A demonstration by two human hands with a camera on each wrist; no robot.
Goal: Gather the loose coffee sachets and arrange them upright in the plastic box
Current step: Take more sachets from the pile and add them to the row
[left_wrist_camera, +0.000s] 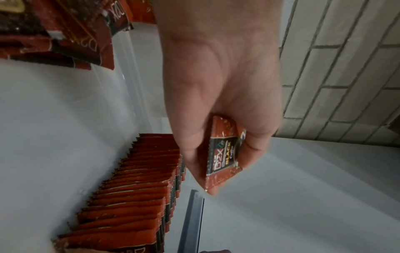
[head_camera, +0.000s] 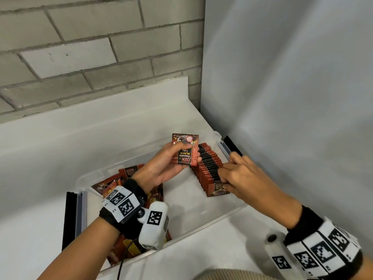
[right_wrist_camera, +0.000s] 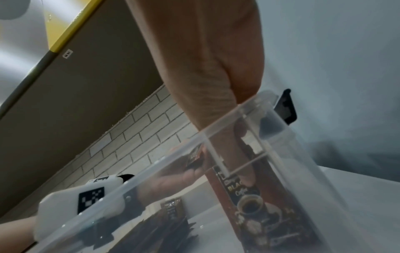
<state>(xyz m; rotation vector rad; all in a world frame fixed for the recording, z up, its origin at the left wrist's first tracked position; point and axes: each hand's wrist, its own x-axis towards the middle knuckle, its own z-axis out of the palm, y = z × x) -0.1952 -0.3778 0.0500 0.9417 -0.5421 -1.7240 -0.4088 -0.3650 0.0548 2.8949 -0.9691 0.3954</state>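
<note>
While the left hand [head_camera: 165, 164] is pinching one sachet [head_camera: 185, 150] above the box [head_camera: 201, 219], the right hand [head_camera: 240, 174] is pinching the upright row [head_camera: 210, 168]; loose sachets [head_camera: 113, 186] are lying beside.

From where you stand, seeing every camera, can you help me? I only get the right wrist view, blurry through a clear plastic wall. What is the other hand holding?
Observer: The left hand grips a small stack of red coffee sachets above the plastic box.
Operator: And my hand, the right one?
Observer: The right hand presses on the near end of an upright row of sachets, fingers curled over their tops.
Operator: Any left to sort?
Observer: Yes, a loose pile lies at the box's left end, partly under the left wrist.
</note>
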